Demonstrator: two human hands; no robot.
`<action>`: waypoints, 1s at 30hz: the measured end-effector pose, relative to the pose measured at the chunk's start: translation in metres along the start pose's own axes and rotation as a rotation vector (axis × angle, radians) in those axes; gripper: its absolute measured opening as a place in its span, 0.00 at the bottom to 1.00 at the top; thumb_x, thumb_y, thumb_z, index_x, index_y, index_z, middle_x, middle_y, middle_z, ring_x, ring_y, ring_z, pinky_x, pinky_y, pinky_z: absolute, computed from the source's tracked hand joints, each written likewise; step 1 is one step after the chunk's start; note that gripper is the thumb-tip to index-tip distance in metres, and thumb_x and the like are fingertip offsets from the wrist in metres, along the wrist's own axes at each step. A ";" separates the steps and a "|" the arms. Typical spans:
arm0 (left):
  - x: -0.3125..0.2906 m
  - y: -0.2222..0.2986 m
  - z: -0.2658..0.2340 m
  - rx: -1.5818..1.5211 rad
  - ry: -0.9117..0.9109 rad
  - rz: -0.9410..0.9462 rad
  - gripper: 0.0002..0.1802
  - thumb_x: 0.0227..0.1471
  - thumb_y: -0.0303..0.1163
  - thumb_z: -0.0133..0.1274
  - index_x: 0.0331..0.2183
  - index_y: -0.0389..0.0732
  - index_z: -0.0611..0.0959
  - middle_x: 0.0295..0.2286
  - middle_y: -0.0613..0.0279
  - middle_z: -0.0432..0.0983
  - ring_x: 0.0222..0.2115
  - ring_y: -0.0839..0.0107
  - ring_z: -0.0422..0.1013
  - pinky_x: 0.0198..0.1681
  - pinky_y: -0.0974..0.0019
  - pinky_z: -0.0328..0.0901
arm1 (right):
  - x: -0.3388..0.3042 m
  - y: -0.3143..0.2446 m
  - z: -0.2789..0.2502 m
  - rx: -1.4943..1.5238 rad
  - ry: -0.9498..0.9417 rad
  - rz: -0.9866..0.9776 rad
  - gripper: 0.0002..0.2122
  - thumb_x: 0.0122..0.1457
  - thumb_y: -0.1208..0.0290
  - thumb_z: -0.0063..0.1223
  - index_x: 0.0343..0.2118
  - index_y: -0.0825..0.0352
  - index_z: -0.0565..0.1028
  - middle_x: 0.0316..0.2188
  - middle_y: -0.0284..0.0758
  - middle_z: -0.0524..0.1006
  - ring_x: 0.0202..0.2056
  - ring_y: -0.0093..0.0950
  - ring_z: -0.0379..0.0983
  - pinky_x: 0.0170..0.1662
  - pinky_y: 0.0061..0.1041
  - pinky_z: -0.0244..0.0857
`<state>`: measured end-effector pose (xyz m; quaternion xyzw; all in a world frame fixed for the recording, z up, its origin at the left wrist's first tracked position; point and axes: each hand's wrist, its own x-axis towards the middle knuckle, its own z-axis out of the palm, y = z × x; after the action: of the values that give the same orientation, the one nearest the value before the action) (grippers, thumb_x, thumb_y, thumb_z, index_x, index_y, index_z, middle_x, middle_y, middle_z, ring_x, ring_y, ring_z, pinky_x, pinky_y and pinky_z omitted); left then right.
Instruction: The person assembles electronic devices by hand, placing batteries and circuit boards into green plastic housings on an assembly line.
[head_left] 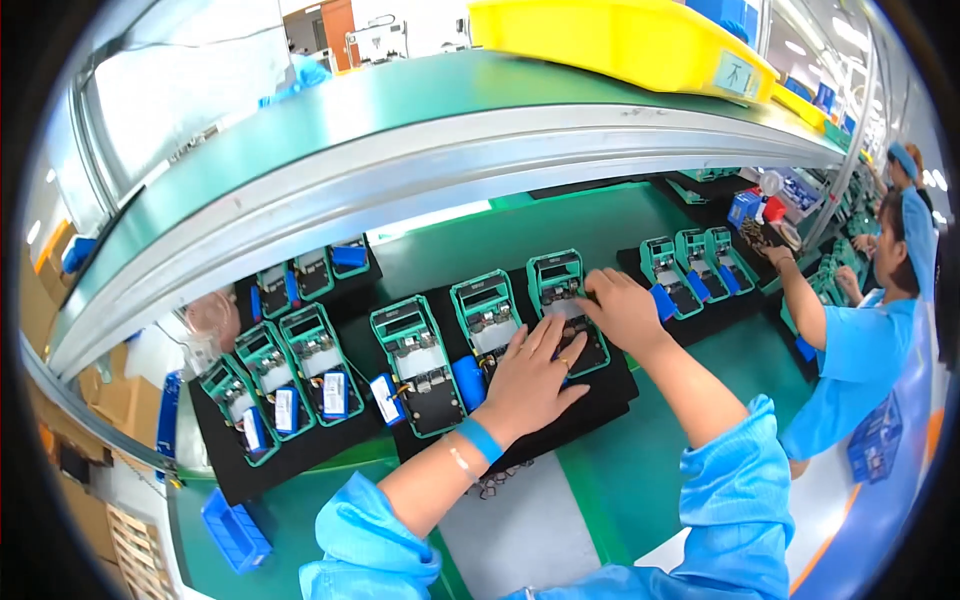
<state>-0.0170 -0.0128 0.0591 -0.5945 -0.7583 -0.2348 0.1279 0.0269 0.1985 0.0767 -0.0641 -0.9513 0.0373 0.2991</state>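
Note:
A green-framed device housing (556, 268) with dark inner parts lies on a black mat, under both hands. My left hand (530, 375) rests across its lower middle, fingers stretched and apart, a ring on one finger. My right hand (625, 312) is at the housing's upper right side, its fingers bent and pressed together; whatever is between the fingertips is hidden. Left of my hands lie two more open housings, a middle one (483, 310) and another (415, 365). Blue battery packs hang by wires beside them, one blue pack (468, 382) next to my left hand and one white-labelled pack (387, 398) further left.
More housings (318, 345) sit on a black mat at left, others (690, 265) at right. A metal-edged green shelf (400, 100) crosses above, bearing a yellow bin (620, 45). A blue tray (235, 530) lies lower left. At right, a co-worker (860, 330) reaches toward small parts.

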 end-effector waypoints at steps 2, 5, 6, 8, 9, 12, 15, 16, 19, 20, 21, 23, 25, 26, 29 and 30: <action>-0.014 0.004 -0.031 -0.046 0.056 -0.022 0.37 0.50 0.46 0.62 0.59 0.43 0.73 0.61 0.40 0.57 0.63 0.45 0.55 0.64 0.44 0.52 | -0.026 0.010 -0.005 0.181 -0.006 0.196 0.10 0.55 0.66 0.61 0.36 0.63 0.74 0.32 0.38 0.77 0.36 0.43 0.76 0.36 0.40 0.70; -0.064 -0.007 -0.072 -0.084 0.225 -0.204 0.36 0.49 0.39 0.62 0.59 0.41 0.71 0.62 0.37 0.53 0.63 0.40 0.53 0.65 0.47 0.51 | -0.075 0.044 0.004 0.380 -0.067 0.450 0.12 0.61 0.63 0.57 0.43 0.65 0.76 0.36 0.41 0.80 0.37 0.42 0.78 0.40 0.36 0.71; -0.085 -0.013 -0.079 -0.121 0.270 -0.368 0.37 0.50 0.37 0.62 0.60 0.39 0.69 0.63 0.37 0.50 0.63 0.41 0.52 0.65 0.48 0.51 | -0.082 0.044 0.000 0.469 -0.122 0.566 0.15 0.63 0.61 0.55 0.45 0.66 0.77 0.35 0.42 0.81 0.37 0.38 0.78 0.41 0.33 0.71; -0.131 -0.045 -0.069 -0.232 0.338 -0.596 0.40 0.55 0.35 0.59 0.64 0.38 0.60 0.64 0.42 0.50 0.64 0.48 0.53 0.65 0.52 0.52 | -0.083 0.042 0.007 0.628 -0.179 0.671 0.16 0.63 0.60 0.54 0.45 0.68 0.77 0.34 0.42 0.81 0.36 0.37 0.78 0.41 0.33 0.70; -0.140 -0.044 -0.074 -0.783 0.384 -0.794 0.40 0.58 0.34 0.57 0.65 0.38 0.56 0.63 0.47 0.53 0.62 0.57 0.57 0.64 0.54 0.53 | -0.082 0.040 0.006 0.770 -0.232 0.761 0.17 0.63 0.59 0.54 0.44 0.69 0.77 0.33 0.42 0.81 0.36 0.36 0.78 0.41 0.32 0.70; -0.138 -0.029 -0.098 -0.969 0.295 -1.112 0.41 0.61 0.41 0.54 0.66 0.39 0.54 0.60 0.54 0.59 0.58 0.62 0.59 0.60 0.50 0.55 | -0.082 0.041 0.023 0.672 -0.151 0.606 0.18 0.63 0.58 0.55 0.44 0.71 0.77 0.33 0.42 0.81 0.37 0.36 0.79 0.41 0.32 0.70; -0.147 -0.061 -0.083 -1.081 0.295 -1.364 0.39 0.58 0.44 0.55 0.65 0.48 0.60 0.54 0.62 0.66 0.55 0.59 0.58 0.56 0.41 0.55 | -0.082 0.035 0.041 0.668 -0.063 0.561 0.18 0.62 0.58 0.55 0.43 0.71 0.77 0.33 0.43 0.81 0.38 0.39 0.78 0.42 0.33 0.70; -0.147 -0.068 -0.078 -1.149 0.309 -1.336 0.35 0.58 0.43 0.55 0.63 0.48 0.64 0.52 0.64 0.68 0.53 0.62 0.60 0.56 0.42 0.55 | -0.081 0.035 0.050 0.610 -0.100 0.610 0.18 0.62 0.57 0.55 0.43 0.70 0.78 0.34 0.44 0.80 0.38 0.41 0.78 0.43 0.36 0.70; -0.139 -0.078 -0.072 -1.196 0.396 -1.281 0.22 0.59 0.38 0.54 0.54 0.44 0.74 0.46 0.67 0.73 0.48 0.72 0.65 0.56 0.51 0.57 | -0.080 0.022 0.051 0.580 0.004 0.634 0.17 0.62 0.58 0.56 0.41 0.70 0.77 0.34 0.45 0.80 0.38 0.43 0.77 0.42 0.37 0.70; -0.141 -0.084 -0.067 -1.206 0.447 -1.142 0.20 0.60 0.36 0.54 0.52 0.41 0.75 0.44 0.67 0.74 0.46 0.74 0.67 0.54 0.58 0.59 | -0.079 0.016 0.043 0.585 0.015 0.635 0.17 0.62 0.58 0.56 0.41 0.70 0.77 0.34 0.45 0.80 0.38 0.43 0.77 0.42 0.37 0.70; -0.135 -0.078 -0.071 -1.216 0.489 -1.004 0.18 0.60 0.33 0.54 0.50 0.39 0.76 0.43 0.67 0.76 0.44 0.77 0.69 0.53 0.65 0.60 | -0.078 0.012 0.030 0.640 0.038 0.637 0.16 0.61 0.60 0.56 0.41 0.70 0.77 0.33 0.45 0.80 0.37 0.43 0.78 0.42 0.36 0.70; -0.128 -0.068 -0.075 -1.223 0.505 -1.012 0.17 0.60 0.32 0.55 0.49 0.36 0.76 0.43 0.65 0.77 0.44 0.76 0.70 0.51 0.72 0.61 | -0.081 0.011 0.015 0.692 0.066 0.644 0.15 0.61 0.62 0.57 0.41 0.70 0.76 0.33 0.45 0.80 0.37 0.42 0.78 0.41 0.35 0.70; -0.128 -0.065 -0.072 -1.227 0.493 -0.989 0.18 0.60 0.32 0.56 0.49 0.36 0.76 0.44 0.64 0.76 0.44 0.76 0.70 0.51 0.71 0.61 | -0.089 0.014 0.005 0.683 0.182 0.585 0.13 0.61 0.65 0.57 0.41 0.71 0.76 0.33 0.45 0.80 0.35 0.40 0.78 0.40 0.33 0.69; -0.121 -0.050 -0.074 -1.246 0.488 -1.008 0.21 0.59 0.31 0.56 0.52 0.34 0.73 0.44 0.62 0.76 0.45 0.75 0.70 0.52 0.69 0.62 | -0.097 0.020 -0.003 0.711 0.163 0.595 0.13 0.62 0.66 0.57 0.42 0.72 0.76 0.33 0.43 0.80 0.35 0.36 0.79 0.40 0.31 0.69; -0.115 -0.010 -0.064 -1.246 0.453 -0.915 0.28 0.58 0.30 0.57 0.56 0.31 0.67 0.47 0.58 0.73 0.46 0.71 0.70 0.53 0.66 0.64 | -0.132 0.036 -0.039 0.690 0.184 0.652 0.16 0.62 0.66 0.57 0.47 0.74 0.75 0.33 0.42 0.81 0.35 0.30 0.78 0.41 0.29 0.70; -0.112 0.004 -0.057 -1.225 0.423 -0.887 0.29 0.58 0.31 0.58 0.56 0.31 0.66 0.46 0.58 0.73 0.46 0.71 0.70 0.53 0.66 0.64 | -0.148 0.046 -0.047 0.705 0.192 0.665 0.17 0.62 0.66 0.57 0.48 0.74 0.75 0.35 0.42 0.81 0.37 0.29 0.77 0.43 0.28 0.70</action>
<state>0.0111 -0.1352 0.0557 -0.1436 -0.6198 -0.7485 -0.1870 0.1788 0.2244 0.0270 -0.2623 -0.7768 0.4444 0.3608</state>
